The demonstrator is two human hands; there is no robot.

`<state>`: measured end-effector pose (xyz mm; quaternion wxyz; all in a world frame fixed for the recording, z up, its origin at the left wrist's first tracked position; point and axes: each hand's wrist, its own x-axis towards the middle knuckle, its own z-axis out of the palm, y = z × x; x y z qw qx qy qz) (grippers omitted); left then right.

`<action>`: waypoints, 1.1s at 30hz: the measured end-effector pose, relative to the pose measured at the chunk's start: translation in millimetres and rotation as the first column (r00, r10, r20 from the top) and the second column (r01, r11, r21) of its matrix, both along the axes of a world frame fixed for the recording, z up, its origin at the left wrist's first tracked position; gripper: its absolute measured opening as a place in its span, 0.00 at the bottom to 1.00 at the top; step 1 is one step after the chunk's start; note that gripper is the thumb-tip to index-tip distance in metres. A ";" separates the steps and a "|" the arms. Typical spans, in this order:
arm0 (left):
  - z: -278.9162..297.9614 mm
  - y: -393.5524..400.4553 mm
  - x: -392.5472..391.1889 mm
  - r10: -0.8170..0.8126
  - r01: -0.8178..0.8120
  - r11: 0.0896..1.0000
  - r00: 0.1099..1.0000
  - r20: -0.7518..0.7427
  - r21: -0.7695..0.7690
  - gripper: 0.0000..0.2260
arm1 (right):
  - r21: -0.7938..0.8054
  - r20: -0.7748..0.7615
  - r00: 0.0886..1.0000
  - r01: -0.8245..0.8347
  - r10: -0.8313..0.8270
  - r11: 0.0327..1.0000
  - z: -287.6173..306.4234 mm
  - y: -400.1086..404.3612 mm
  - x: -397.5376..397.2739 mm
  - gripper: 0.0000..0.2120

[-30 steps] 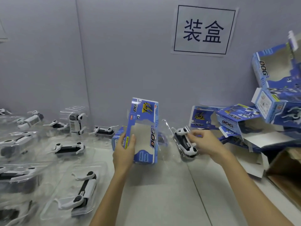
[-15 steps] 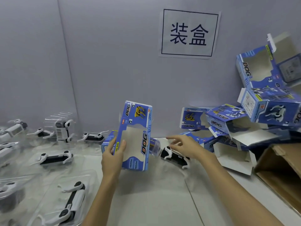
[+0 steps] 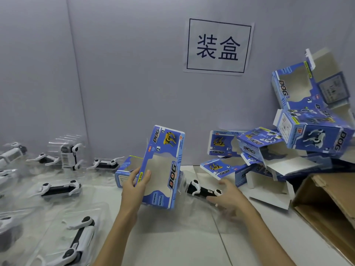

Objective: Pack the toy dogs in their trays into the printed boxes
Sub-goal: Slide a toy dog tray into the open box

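Observation:
My left hand grips a blue printed "DOG" box by its left edge and holds it upright over the table, its window cut-out facing me. Just right of the box, a black-and-white toy dog lies flat in its clear tray on the table. My right hand holds the right end of that tray, fingers spread around it. Motion blur hides the exact finger contact.
Several more toy dogs in clear trays cover the table's left side. A heap of open blue boxes is piled at the right against the grey wall. A brown cardboard carton sits at the right edge. Another blue box lies behind the held one.
My right hand has lowered the tray with the dog from upright to flat on the table beside the box. My left hand still holds the box upright.

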<state>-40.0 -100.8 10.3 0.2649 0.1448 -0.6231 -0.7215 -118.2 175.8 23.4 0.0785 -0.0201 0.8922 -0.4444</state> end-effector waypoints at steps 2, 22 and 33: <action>1.3 -1.2 0.9 -0.021 0.021 1.000 1.000 0.004 -0.009 0.21 | -0.097 -0.017 0.999 0.042 -0.044 0.994 -3.4 7.1 -6.6 0.35; 15.0 21.1 -2.3 -0.108 0.054 0.944 0.983 -0.149 -0.327 0.55 | -0.634 -0.146 0.981 0.006 -0.128 0.773 4.9 4.3 -16.0 0.26; 22.9 5.9 4.3 -0.251 0.213 0.957 0.948 -0.194 -0.195 0.32 | -0.805 -0.151 0.937 0.068 -0.314 0.589 55.3 -8.9 -33.5 0.28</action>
